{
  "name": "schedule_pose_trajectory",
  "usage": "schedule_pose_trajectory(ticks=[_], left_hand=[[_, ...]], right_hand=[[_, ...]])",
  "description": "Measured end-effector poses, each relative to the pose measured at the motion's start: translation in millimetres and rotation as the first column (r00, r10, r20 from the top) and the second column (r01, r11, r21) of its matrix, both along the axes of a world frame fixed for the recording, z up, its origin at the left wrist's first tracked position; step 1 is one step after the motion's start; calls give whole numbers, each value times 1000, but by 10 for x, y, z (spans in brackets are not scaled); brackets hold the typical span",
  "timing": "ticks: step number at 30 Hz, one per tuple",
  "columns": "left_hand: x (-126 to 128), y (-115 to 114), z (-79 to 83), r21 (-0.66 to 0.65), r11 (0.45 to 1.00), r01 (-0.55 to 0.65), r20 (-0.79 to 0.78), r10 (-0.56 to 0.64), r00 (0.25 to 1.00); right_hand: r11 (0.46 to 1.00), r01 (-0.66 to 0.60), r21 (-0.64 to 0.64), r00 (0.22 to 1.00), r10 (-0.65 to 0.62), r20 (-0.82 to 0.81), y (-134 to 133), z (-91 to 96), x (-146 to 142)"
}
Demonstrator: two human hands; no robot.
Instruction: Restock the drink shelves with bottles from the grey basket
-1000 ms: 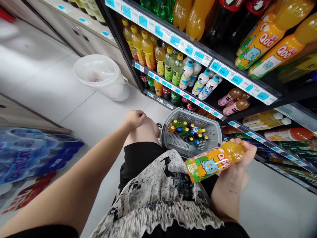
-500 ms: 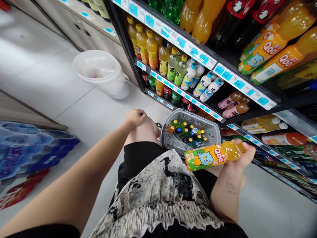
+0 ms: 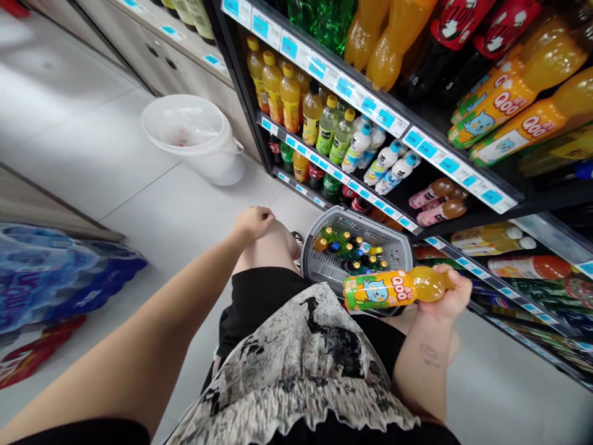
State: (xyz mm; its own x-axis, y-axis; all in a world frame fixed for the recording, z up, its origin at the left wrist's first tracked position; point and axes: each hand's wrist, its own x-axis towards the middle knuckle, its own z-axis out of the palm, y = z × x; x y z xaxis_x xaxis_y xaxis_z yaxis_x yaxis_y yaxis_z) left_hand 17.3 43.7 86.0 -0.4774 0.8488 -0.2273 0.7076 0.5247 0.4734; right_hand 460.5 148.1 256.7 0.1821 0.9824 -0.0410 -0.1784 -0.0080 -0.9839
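Observation:
My right hand point(image 3: 451, 293) grips a Qoo orange juice bottle point(image 3: 384, 289) by its neck end. The bottle lies nearly level, base pointing left, its orange label with a blue cartoon animal turned up at me. It hangs over the near edge of a grey shopping basket point(image 3: 319, 262) on the floor. Inside that basket stand several small bottles point(image 3: 345, 248) with yellow and blue caps. On my bent left knee rests my left hand point(image 3: 254, 222), its fingers curled in a loose fist with nothing seen in it.
Beyond the basket runs a drinks shelf point(image 3: 343, 175) with price tags and rows of bottles. More Qoo bottles point(image 3: 507, 105) lie on the upper right shelf. A white bucket point(image 3: 217, 151) stands by the wooden cabinet. Wrapped water packs point(image 3: 60, 278) sit at the left.
The Qoo bottle and my right hand have shifted slightly left and up, and the bottle lies a little more level. My left hand stays on the knee. The view has tilted slightly.

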Motion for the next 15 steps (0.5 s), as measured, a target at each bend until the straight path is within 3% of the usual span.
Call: schedule_pose_trajectory(ticks=[3, 6, 9, 12, 15], left_hand=[[-17, -4, -15, 2, 1000, 5, 9, -5, 1000], [-47, -5, -52, 5, 1000, 4, 14, -4, 1000], [-71, -8, -81, 17, 1000, 17, 18, -17, 1000], [-85, -17, -87, 26, 999, 25, 6, -25, 1000], [-95, -27, -85, 37, 999, 32, 2, -33, 999]], right_hand=[[995, 81, 60, 994, -85, 64, -48, -30, -40], [991, -1, 137, 967, -33, 251, -159, -128, -39], [978, -141, 151, 792, 20, 610, -296, -304, -4], [988, -132, 84, 648, 22, 761, -358, -494, 65], [1000, -21, 9, 704, 8, 710, -273, -600, 193]])
